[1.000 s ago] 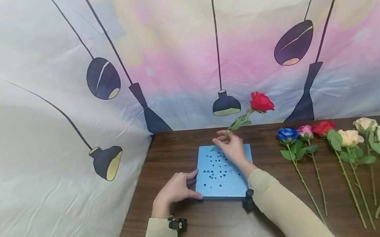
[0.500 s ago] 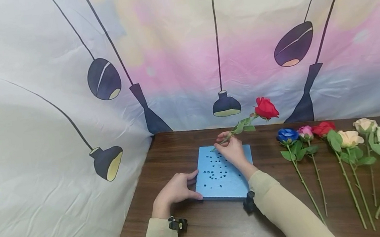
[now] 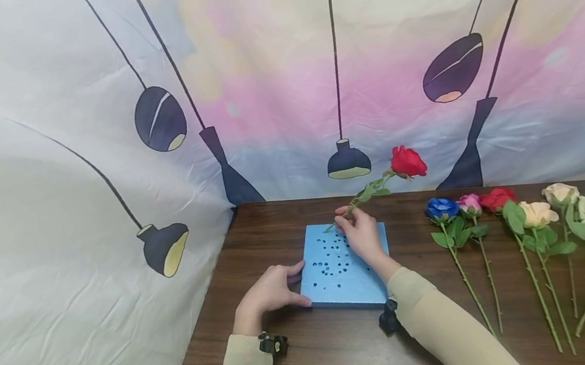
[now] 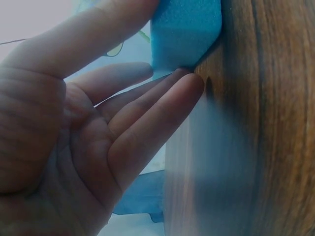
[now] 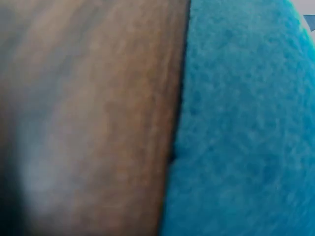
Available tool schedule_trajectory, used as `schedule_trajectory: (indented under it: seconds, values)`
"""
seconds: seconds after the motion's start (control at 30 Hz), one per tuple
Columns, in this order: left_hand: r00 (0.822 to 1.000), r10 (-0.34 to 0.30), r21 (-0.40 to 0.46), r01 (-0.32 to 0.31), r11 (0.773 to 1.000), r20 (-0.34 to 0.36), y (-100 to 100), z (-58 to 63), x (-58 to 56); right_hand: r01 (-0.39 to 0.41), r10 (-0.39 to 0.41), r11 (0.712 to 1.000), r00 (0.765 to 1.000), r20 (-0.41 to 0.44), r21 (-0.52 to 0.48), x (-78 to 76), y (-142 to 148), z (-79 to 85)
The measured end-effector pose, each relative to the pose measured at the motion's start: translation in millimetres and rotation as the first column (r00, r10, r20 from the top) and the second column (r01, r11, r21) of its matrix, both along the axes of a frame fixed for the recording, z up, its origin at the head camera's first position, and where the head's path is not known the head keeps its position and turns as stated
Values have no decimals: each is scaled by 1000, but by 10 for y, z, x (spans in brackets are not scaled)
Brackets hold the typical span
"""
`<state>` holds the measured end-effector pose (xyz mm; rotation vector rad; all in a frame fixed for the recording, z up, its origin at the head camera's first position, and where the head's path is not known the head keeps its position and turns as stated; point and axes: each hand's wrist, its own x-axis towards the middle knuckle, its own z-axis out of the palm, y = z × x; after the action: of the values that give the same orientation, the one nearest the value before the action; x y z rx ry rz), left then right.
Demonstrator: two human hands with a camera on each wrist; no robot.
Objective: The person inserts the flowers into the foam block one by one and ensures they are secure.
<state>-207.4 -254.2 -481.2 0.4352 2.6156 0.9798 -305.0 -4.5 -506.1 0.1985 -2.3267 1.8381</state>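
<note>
A blue foam block (image 3: 351,289) dotted with small dark holes lies flat on the table. My left hand (image 3: 268,292) rests at its left side, the thumb by the near corner and the fingers extended along the edge. In the left wrist view, the fingers (image 4: 142,132) look fairly straight beside the block's corner. Over the far part of the block, my right hand (image 3: 362,235) pinches the stem of a red rose (image 3: 408,161). The rose leans to the right, its bloom high and its stem's lower end at the block's far-left surface. Only the block's side (image 5: 246,128) and tabletop show in the right wrist view.
To the right on the brown table (image 3: 322,363) lie several more artificial roses: a blue rose (image 3: 442,208), a pink rose (image 3: 470,203), another red rose (image 3: 497,198), a peach rose (image 3: 538,213) and pale ones. A printed cloth (image 3: 280,85) hangs behind the table.
The rose's bloom first dipped down and right, then rose slightly. My right hand shifted a little to the right, showing more of the lower stem. The left hand stayed at the block's edge.
</note>
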Motion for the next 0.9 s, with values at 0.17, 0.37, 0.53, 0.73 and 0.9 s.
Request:
schedule_trajectory:
  seconds: [0.17,0.37,0.53,0.73,0.9]
  values:
    - [1000,-5,-4,5,1000,-1,15,6,-6,2,21,986,991,-131,168,-36,-6,63]
    - [1000,-2,-16,2,1000,1,22,3,-8,-54,117,951,974,-192,306,-90,-36,170]
    - [1000,-6,-19,6,1000,-5,23,14,-7,-62,157,916,965,-212,397,-105,-74,241]
    - [1000,15,-10,-15,1000,13,-5,4,-4,-65,179,889,961,-212,454,-90,-138,293]
    - [1000,13,-4,-13,1000,13,-8,7,-5,-47,154,881,969,-191,470,-86,-172,322]
